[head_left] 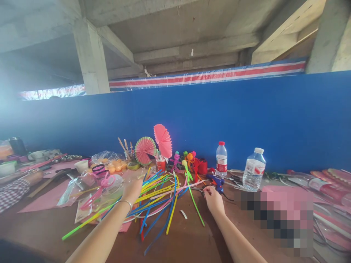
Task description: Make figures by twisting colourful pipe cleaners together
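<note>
My left hand (133, 189), with a bangle on its wrist, lies over the left part of a loose heap of long pipe cleaners (164, 197) in blue, yellow, green, white and pink. Its fingers are too hidden to tell what they do. My right hand (214, 199) is to the right of the heap, fingers pinched together; anything between them is too small to make out. Just behind it lies a blue glue gun (217, 182) with a dark cable. Between my hands stands a green pipe-cleaner figure (188, 173) with a long stem reaching forward.
Behind stand colourful pipe-cleaner figures (189, 159), pink paper fans (162, 140) in a red cup (160, 165) and two water bottles (221, 160). A blue partition (219, 109) closes the back. Another person's checked sleeve (13, 195) is at left; plastic bags and pink paper (46, 199) lie nearby.
</note>
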`<state>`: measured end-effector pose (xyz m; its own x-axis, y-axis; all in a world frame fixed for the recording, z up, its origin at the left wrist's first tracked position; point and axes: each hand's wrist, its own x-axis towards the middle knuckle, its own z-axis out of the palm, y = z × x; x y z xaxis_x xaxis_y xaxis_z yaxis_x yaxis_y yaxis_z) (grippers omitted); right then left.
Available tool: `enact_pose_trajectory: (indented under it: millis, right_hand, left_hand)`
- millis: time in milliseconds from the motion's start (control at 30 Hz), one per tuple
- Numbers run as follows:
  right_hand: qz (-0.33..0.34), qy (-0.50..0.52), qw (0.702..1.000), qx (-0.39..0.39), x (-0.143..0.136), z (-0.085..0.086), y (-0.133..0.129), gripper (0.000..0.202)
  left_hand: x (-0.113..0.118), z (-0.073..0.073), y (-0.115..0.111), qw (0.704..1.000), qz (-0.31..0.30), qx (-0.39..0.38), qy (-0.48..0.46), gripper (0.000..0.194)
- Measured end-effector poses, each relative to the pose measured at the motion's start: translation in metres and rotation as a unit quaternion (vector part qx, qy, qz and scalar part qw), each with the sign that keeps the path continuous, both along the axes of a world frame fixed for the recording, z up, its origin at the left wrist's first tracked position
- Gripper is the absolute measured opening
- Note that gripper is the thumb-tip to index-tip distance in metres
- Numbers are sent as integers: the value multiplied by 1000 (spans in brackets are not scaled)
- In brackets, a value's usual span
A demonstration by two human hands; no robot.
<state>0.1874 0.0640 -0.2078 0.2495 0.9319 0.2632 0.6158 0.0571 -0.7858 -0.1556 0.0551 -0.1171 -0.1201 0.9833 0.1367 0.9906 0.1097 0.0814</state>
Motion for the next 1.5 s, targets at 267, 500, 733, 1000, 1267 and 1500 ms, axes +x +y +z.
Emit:
enact_pose_trajectory:
  millis: [267,500,733,1000,1267,1500]
  right_hand:
    - [0,2,1000,1,0,0,0,16]
    - [3,2,1000,7,0,1,-1,16]
    - [5,6,1000,8,-1,1,-1,15]
    - [8,8,1000,12,-1,0,-1,15]
    - [9,5,1000,13,-1,-1,-1,15]
    - [8,2,1000,8,-1,-3,0,17]
  left_hand:
    - [-6,-2,4,999,-3,33,21,18]
    - [-9,-4,8,999,-8,42,-4,10]
    - [-6,16,4,995,-13,87,-34,19]
    - [1,25,4,994,-20,97,-49,18]
    - [-8,42,-6,987,38,156,-5,28]
    - [4,26,-1,997,-33,69,14,19]
